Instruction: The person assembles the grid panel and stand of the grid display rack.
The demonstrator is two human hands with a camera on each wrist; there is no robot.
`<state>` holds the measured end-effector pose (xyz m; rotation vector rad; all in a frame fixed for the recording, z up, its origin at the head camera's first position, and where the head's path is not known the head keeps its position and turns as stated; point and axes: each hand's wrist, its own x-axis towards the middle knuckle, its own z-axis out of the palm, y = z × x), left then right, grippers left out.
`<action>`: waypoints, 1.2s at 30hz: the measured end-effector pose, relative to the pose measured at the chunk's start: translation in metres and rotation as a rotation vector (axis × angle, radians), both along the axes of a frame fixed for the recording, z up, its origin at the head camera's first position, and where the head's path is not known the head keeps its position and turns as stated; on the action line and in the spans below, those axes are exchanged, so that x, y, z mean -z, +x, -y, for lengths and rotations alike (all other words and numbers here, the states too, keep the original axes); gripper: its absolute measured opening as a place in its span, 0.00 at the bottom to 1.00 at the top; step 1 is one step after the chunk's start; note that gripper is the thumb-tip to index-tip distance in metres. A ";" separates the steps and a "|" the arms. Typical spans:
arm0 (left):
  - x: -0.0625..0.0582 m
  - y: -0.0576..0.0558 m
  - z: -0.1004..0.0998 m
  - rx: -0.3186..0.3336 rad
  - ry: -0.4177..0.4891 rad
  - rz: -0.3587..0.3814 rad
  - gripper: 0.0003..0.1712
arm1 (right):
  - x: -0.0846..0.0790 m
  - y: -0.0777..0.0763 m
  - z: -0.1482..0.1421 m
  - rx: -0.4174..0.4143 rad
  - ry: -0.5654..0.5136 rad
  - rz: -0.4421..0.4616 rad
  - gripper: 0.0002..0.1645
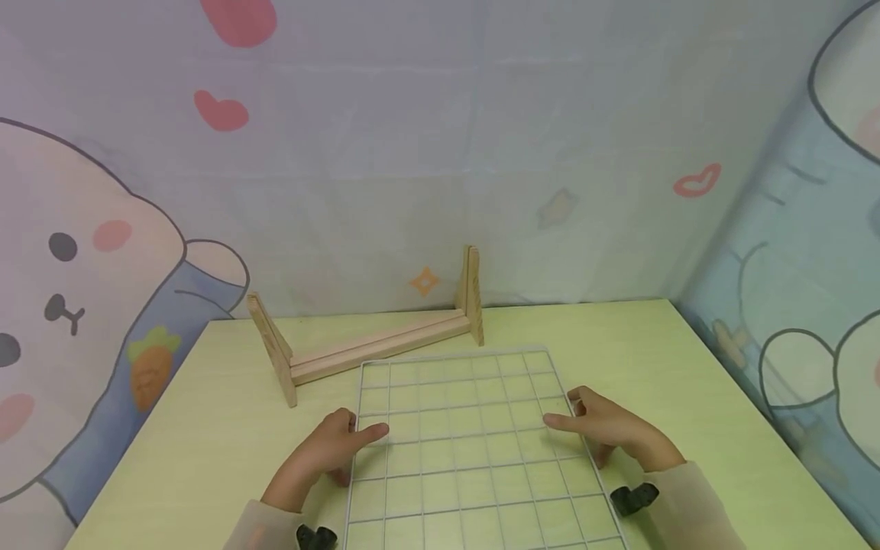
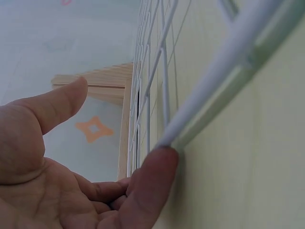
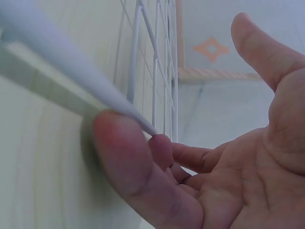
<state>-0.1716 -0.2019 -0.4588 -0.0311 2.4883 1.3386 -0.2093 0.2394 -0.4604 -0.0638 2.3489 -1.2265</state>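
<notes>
A white wire grid panel (image 1: 451,438) lies between both hands, close over the table. My left hand (image 1: 330,447) is at its left edge, thumb above the mesh and fingers at the outer rod. In the left wrist view, a fingertip touches the rod (image 2: 214,86) while the thumb stands off it. At the opposite edge, my right hand (image 1: 619,431) mirrors this. The right wrist view shows its fingertips pressed against the rod (image 3: 71,62) from below and outside, fingers slightly bent, thumb raised away from the wire.
Behind the grid, a wooden stand (image 1: 381,351) with two upright end pieces and a grooved crossbar sits at an angle on the pale yellow-green table (image 1: 179,458). A printed cloth backdrop (image 1: 385,191) rises along the table's back edge and sides. A black device (image 1: 634,499) is at the right wrist.
</notes>
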 end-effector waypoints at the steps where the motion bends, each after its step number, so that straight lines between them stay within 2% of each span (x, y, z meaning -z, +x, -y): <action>1: 0.000 0.000 0.000 -0.006 0.010 0.009 0.37 | -0.001 0.000 0.000 0.000 -0.003 0.004 0.60; 5: -0.002 0.002 -0.001 -0.038 0.056 0.038 0.29 | -0.002 0.000 -0.001 -0.002 -0.015 0.004 0.60; 9: -0.003 0.003 -0.001 -0.060 0.107 0.055 0.26 | -0.004 -0.001 -0.002 0.001 -0.039 -0.004 0.60; 15: -0.009 0.003 0.002 -0.027 0.161 0.025 0.25 | -0.007 -0.002 -0.005 -0.004 -0.090 -0.005 0.62; 18: -0.014 0.003 0.003 -0.017 0.180 0.009 0.28 | -0.008 -0.003 -0.005 -0.012 -0.107 -0.024 0.63; 26: -0.021 0.004 0.005 -0.001 0.241 0.020 0.33 | -0.009 -0.003 -0.010 -0.018 -0.103 -0.088 0.62; 36: -0.021 0.002 0.007 0.029 0.391 0.066 0.46 | -0.017 -0.004 -0.013 -0.008 -0.097 -0.172 0.62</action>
